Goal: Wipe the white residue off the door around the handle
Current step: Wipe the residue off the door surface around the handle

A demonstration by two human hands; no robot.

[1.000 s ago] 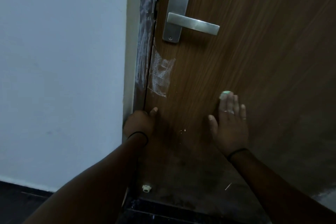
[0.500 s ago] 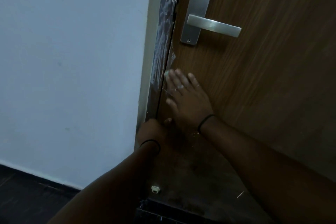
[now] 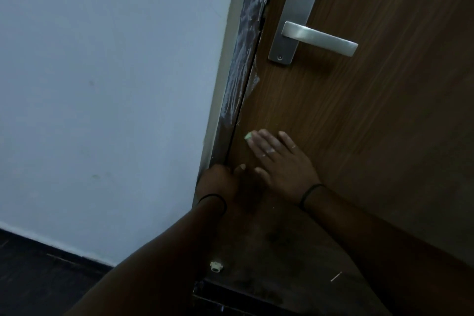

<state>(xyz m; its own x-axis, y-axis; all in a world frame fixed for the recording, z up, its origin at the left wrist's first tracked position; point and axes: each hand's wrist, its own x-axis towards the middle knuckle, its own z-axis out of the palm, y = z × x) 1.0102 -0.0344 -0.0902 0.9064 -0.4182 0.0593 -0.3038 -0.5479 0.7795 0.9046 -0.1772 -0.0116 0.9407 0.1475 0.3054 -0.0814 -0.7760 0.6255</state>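
Observation:
The brown wooden door (image 3: pixel 384 110) carries a silver lever handle (image 3: pixel 320 38). A small patch of white residue (image 3: pixel 254 79) clings to the door face below the handle plate. More white streaks (image 3: pixel 243 54) run down the dark edge strip beside it. My right hand (image 3: pixel 279 159) lies flat on the door below the patch, pressing a small pale green pad (image 3: pixel 248 136) under its fingertips. My left hand (image 3: pixel 218 182) is just left of it, with its fingers curled round the door's edge.
A pale wall (image 3: pixel 102 84) fills the left side, with dark floor (image 3: pixel 38 277) beneath it. A small white knob (image 3: pixel 216 267) sits low near the door's bottom corner. The lower door looks smudged and dark.
My right hand swept left onto the white patch under the handle, then slid down. That patch is now much smaller. My left hand has stayed on the door edge.

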